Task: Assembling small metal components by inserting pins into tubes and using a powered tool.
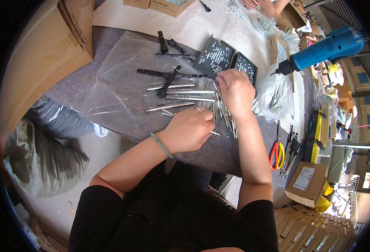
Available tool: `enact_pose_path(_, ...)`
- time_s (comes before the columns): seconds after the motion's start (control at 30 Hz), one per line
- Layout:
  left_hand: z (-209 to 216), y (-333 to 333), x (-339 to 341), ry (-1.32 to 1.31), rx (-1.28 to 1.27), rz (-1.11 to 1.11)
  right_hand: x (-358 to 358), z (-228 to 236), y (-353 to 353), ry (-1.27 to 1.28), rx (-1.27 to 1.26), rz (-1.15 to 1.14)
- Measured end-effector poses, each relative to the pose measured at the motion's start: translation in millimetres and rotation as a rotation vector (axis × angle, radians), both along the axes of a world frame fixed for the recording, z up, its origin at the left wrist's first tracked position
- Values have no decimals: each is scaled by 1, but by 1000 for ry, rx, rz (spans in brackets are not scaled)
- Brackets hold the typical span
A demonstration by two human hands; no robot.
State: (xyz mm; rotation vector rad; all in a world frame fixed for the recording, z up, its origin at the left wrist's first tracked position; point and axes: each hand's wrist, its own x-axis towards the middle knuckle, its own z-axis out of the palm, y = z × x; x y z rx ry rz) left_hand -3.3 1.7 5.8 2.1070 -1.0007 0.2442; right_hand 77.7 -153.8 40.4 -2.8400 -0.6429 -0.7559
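My left hand [190, 129], a ring and a green bead bracelet on it, is closed low over the table. A small silver metal piece [215, 132] with a narrow tip pokes out from its fingers. My right hand [237, 90] is at the near edge of two black trays of small silver parts, the left tray [214, 54] and the right tray [244, 67]. Its fingers are bent together; what they hold is hidden. Beneath it lies a bunch of thin metal rods [225, 111]. Silver tubes [191, 97] and black clamp-like pieces [168, 82] lie on clear plastic sheeting left of it.
A blue power screwdriver [325, 49] hangs bit-down at the upper right. Scissors [277, 155] with red and yellow handles lie near dark-handled tools [291, 151]. A large carton [46, 59] rises at the left. Another person's hands [267, 6] are at the far side.
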Motion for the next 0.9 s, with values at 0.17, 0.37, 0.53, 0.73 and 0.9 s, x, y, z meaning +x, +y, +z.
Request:
enact_pose_path(0.17, 0, 1, -1, 4, 2, 17, 1, -4, 2, 0, 21, 23)
enact_pose_path(0.37, -2, 0, -3, -5, 8, 16, 7, -6, -2, -34, -6, -16)
enact_pose_path(0.53, -1, 0, 0, -8, -9, 17, 13, -3, -3, -51, 2, -8)
enact_pose_path(0.73, -2, 0, 1, -9, -18, 14, 6, -8, -1, -3, -151, 0)
enact_pose_path(0.9, -2, 1, 0, 4, 15, 7, 12, -6, -1, -14, -195, -28)
